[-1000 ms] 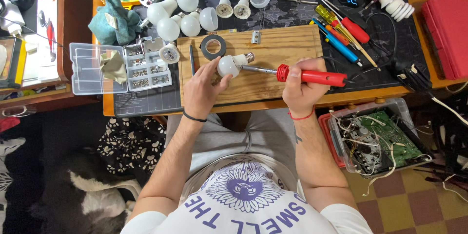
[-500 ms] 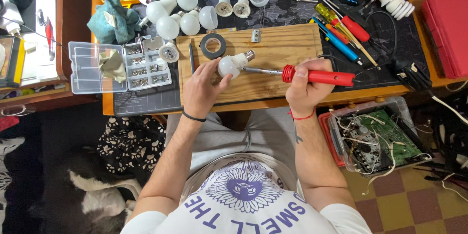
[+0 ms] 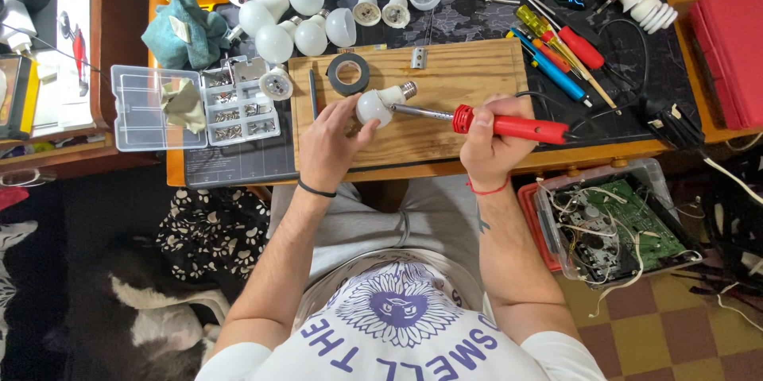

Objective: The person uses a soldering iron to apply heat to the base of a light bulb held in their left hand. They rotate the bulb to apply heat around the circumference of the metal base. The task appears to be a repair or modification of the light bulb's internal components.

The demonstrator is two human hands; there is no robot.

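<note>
I see bright, even light over the wooden board (image 3: pixel 445 103), with only soft, short shadows beneath what lies on it. The white bulbs (image 3: pixel 294 27) just beyond the board glare slightly. Below the board the floor falls dim. Focus stays sharp; lines bend a little towards the edges.

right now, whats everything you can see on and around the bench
bulb in hand: one, white, on the wooden board
soldering iron: one, red handle, tip at the bulb's base
loose bulbs: several, white, behind the board
tape roll: one, black, board's left end
parts box: one, clear, left of board
screwdrivers: several, red, blue, yellow, right of board
circuit board bin: one, clear, lower right
cloth: one, teal, far left
left hand: holds the bulb
right hand: grips the iron
</note>
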